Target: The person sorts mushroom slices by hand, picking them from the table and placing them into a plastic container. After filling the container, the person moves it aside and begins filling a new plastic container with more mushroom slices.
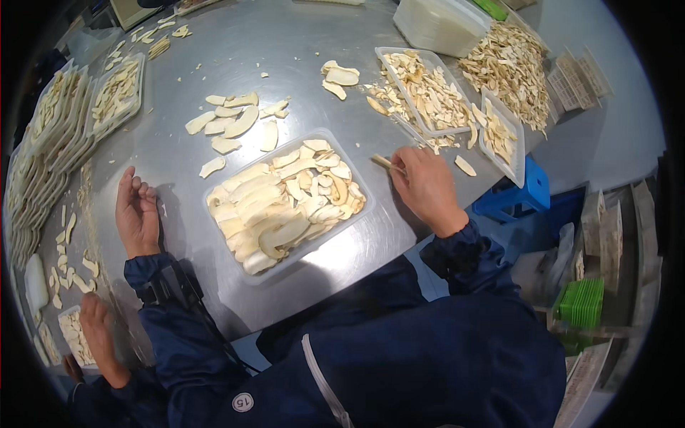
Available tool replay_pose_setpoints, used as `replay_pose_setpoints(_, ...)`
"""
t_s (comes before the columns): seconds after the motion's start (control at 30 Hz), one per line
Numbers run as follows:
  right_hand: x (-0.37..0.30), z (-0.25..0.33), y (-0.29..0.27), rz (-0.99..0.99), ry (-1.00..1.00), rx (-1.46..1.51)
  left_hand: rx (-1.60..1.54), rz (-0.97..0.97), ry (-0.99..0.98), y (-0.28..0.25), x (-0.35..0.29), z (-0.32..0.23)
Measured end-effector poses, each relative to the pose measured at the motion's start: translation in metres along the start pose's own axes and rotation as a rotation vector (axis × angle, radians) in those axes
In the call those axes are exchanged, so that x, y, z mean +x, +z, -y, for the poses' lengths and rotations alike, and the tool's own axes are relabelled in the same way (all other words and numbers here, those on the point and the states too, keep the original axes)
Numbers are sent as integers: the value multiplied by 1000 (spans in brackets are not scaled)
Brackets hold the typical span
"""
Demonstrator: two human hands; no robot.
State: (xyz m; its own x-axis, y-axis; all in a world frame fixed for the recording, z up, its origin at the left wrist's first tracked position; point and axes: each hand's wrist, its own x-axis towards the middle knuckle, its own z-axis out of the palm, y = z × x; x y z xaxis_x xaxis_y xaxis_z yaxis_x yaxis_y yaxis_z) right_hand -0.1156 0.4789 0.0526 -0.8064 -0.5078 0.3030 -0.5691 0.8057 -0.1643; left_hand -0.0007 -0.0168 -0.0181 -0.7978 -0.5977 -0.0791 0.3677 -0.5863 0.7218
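Note:
A clear plastic tray (325, 246) stands on the steel table in front of me. Pale dried slices (257, 203), mushroom-like, overlap in rows at its left, with smaller curled pieces (325, 182) at the right. My right hand (430, 187) is just right of the tray, its thumb and fingers closed on a thin tan strip (387, 164); the strip's exact kind cannot be made out. Left of the tray my left hand (140, 217) rests over the table, palm turned up. Its fingers are loosely curled with nothing in them.
Loose slices (235, 121) lie beyond the tray. Farther right are two filled trays (457, 130) (515, 171) and a large heap of pieces (506, 68). Stacked filled trays (53, 143) line the left side. Another person's hand (100, 335) is at lower left. A blue stool (517, 192) stands beside the table.

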Motion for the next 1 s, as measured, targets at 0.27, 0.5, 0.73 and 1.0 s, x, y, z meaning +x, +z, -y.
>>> replay_pose_setpoints(0.27, -13, -6, -17, 64, 45, 114, -6, -8, 7, 1, -1, 1)
replay_pose_setpoints(0.5, -8, -1, -10, 89, 85, 133, 3, -40, 1, 7, -6, -2)
replay_pose_setpoints(0.73, -2, 0, -15, 202, 132, 130, 12, -72, -2, 22, -10, 2)
replay_pose_setpoints(1.0, 9, 28, -28, 179, 22, 150, 38, -73, 30, 26, -15, 1)
